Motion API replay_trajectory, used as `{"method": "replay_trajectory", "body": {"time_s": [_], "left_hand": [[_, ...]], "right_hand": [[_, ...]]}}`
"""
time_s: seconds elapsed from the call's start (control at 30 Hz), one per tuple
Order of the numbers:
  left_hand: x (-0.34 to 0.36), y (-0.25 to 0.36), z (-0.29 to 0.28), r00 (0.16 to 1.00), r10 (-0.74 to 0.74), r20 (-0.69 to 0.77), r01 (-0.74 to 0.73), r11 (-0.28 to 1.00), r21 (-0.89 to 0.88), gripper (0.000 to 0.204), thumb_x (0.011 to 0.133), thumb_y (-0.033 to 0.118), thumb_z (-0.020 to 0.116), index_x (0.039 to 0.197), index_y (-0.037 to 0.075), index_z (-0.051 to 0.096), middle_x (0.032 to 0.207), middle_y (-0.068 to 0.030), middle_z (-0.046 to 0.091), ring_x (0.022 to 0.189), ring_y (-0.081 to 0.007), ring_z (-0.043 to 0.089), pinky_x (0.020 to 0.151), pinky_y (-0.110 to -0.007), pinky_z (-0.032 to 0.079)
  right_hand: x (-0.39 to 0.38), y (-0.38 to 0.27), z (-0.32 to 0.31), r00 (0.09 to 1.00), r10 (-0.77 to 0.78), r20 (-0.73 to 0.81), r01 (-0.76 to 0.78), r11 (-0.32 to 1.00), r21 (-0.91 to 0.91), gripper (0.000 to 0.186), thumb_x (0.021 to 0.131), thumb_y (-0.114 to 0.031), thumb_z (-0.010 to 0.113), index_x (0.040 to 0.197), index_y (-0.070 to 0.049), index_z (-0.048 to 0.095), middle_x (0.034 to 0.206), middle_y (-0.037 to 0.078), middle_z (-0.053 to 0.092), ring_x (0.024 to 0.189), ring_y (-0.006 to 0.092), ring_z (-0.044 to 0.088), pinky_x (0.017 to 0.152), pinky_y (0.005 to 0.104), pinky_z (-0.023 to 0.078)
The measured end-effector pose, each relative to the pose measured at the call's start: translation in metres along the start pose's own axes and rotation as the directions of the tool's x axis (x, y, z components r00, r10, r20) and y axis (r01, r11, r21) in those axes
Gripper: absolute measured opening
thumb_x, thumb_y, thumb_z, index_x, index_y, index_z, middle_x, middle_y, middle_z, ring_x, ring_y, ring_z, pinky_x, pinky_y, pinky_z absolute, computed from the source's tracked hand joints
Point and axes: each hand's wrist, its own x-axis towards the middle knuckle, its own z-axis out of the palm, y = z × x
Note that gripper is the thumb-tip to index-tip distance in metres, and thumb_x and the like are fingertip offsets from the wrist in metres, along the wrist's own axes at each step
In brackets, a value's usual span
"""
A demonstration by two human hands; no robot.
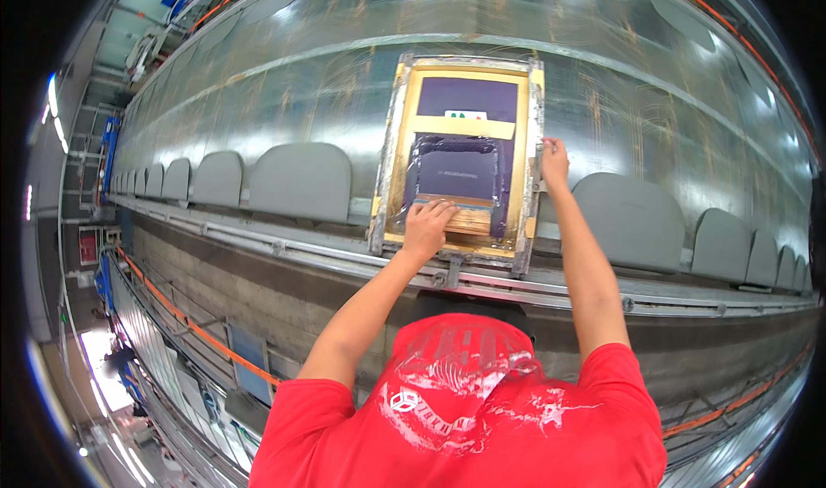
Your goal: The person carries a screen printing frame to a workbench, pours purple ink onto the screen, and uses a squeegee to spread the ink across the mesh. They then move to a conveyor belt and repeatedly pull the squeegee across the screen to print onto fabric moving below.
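Observation:
A screen printing frame (535, 110) with worn, tape-lined edges lies on the long table in front of me. Dark purple mesh shows inside it, with a rounded, glossy-edged design area (456, 165) near the middle. Across the lower part of the mesh rests a squeegee with a wooden handle (471, 221). My left hand (428, 227) is closed over the squeegee's left end, its fingers on the wood. At the frame's right side, my right hand (554, 159) has its fingers curled against the outer edge. Whatever lies beneath the frame is mostly hidden.
Grey rounded flat pieces (301, 181) lie in a row along the table's near side, continuing right of the frame (632, 220). A metal rail (327, 260) with stops borders the near edge. Orange tubing (206, 337) runs along another table behind me.

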Motion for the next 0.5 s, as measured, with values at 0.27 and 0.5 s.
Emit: {"method": "replay_trajectory", "body": {"time_s": [0.27,0.5], "left_hand": [[-0.045,-0.056,-0.042,0.995,-0.080,-0.055,0.073,0.992,-0.105,0.052,0.067,-0.001,0.065,0.116,0.015,0.065,0.123,-0.0003,0.066,0.119,-0.0219,0.057,0.094,-0.040,0.040],[-0.095,-0.228,-0.122,0.991,-0.129,0.014,0.130,0.991,-0.036,0.047,0.067,-0.001,0.067,0.111,0.016,0.068,0.123,0.0005,0.067,0.117,-0.0209,0.060,0.091,-0.040,0.041]], "right_hand": [[-0.020,-0.082,0.048,0.989,-0.113,-0.092,0.111,0.993,-0.031,0.023,0.098,-0.024,0.055,0.105,-0.005,0.067,0.096,0.013,0.071,0.087,0.0251,0.066,0.080,0.0368,0.049],[-0.102,-0.140,0.226,0.988,-0.136,-0.068,0.143,0.983,0.112,0.028,0.101,-0.030,0.052,0.107,-0.006,0.066,0.090,0.013,0.068,0.082,0.0242,0.063,0.077,0.0380,0.048]]}}
